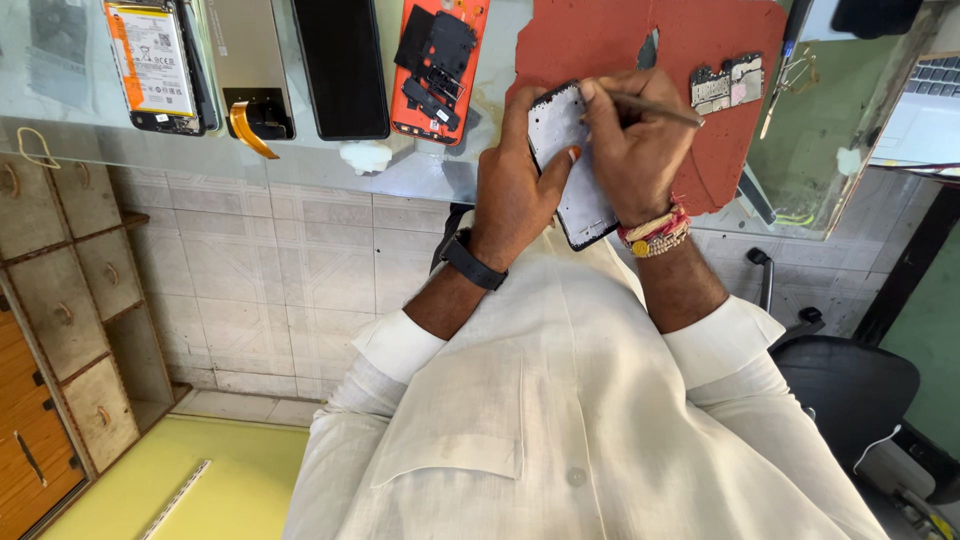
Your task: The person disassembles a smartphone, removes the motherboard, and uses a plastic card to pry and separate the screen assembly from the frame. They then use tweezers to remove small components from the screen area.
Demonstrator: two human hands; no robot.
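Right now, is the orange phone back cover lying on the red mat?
No, the orange phone back cover lies on the glass table, left of the red mat.

The person wears a loose white shirt (590,420) with a chest pocket, buttons and rolled-up cuffs. A black wristband (472,260) circles the left wrist; red and beaded bracelets (655,232) circle the right wrist.
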